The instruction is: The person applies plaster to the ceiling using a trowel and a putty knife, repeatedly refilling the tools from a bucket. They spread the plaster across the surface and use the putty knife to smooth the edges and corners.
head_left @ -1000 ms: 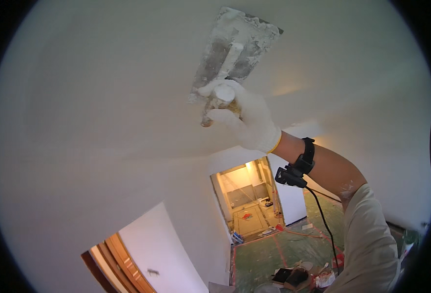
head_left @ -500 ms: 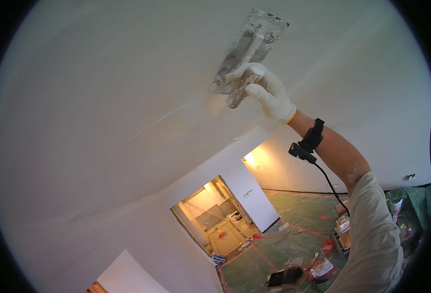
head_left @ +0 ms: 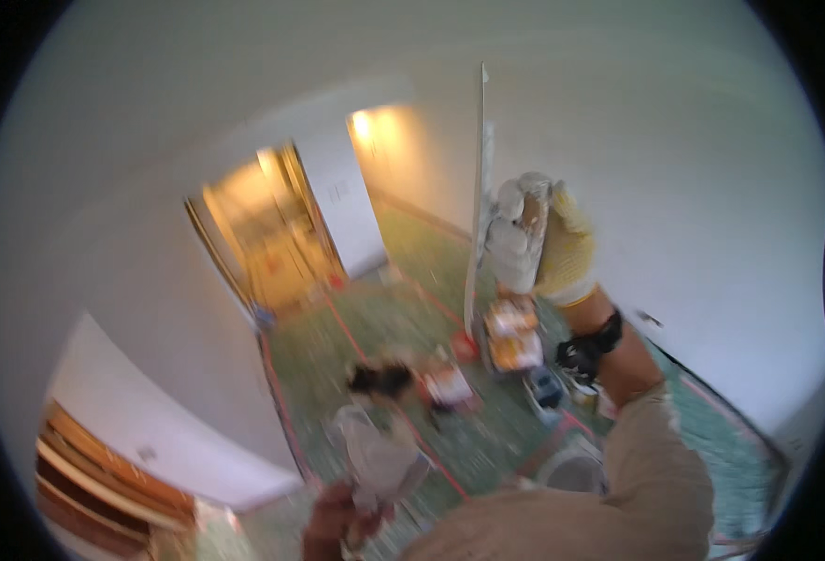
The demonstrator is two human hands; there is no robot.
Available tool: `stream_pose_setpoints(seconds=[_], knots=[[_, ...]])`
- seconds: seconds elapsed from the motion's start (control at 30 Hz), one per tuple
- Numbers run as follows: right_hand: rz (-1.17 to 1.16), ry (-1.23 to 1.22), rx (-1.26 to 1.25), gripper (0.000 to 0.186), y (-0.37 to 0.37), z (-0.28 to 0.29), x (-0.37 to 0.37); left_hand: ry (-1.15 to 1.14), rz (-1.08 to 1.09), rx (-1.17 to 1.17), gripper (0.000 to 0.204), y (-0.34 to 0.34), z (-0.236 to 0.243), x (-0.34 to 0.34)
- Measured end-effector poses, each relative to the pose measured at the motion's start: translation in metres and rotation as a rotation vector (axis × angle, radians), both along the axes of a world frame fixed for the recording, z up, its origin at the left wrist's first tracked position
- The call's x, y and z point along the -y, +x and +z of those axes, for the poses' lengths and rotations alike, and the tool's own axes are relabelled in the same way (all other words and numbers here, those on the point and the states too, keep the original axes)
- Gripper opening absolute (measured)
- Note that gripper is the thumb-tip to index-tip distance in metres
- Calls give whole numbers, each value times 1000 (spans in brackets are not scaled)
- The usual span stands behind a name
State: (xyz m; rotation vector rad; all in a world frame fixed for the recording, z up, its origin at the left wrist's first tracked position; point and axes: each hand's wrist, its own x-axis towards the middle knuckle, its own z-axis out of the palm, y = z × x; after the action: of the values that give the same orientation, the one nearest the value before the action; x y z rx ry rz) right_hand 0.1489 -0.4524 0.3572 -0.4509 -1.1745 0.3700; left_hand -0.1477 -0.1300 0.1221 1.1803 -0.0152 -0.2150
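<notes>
Gloved right hand (head_left: 552,238) is clamping round the trowel (head_left: 478,201), which is standing edge-on, near upright, before the white wall (head_left: 702,215), left hand (head_left: 336,512) is gripping a blurred grey tool (head_left: 381,456) low down.

The right hand (head_left: 562,247) wears a knit glove (head_left: 566,266), yellow on one face, with whitish fingers (head_left: 513,243) and a yellow cuff (head_left: 576,297). A black strap (head_left: 609,329) with a dark, blurred device (head_left: 576,361) circles the forearm (head_left: 629,372); beyond comes a beige sleeve (head_left: 660,467). The left hand (head_left: 337,516) looks bare.
</notes>
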Motion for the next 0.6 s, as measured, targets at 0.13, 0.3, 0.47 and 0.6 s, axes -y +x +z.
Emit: stream_pose_setpoints(seconds=[0.13, 0.3, 0.47, 0.6], knots=[[595, -50, -493, 53, -22, -107, -66, -21, -205, -85, 56, 34, 43, 12], [-225, -354, -1128, 52, -43, -115, -69, -204, -285, -106, 42, 70, 32, 82], [375, -582, -141, 49, 1, -232, 11, -153, -221, -35, 45, 57, 44, 91], [334, -1296, 40, 36, 14, -255, 34, -109, 141, -19, 48, 17, 50, 81]])
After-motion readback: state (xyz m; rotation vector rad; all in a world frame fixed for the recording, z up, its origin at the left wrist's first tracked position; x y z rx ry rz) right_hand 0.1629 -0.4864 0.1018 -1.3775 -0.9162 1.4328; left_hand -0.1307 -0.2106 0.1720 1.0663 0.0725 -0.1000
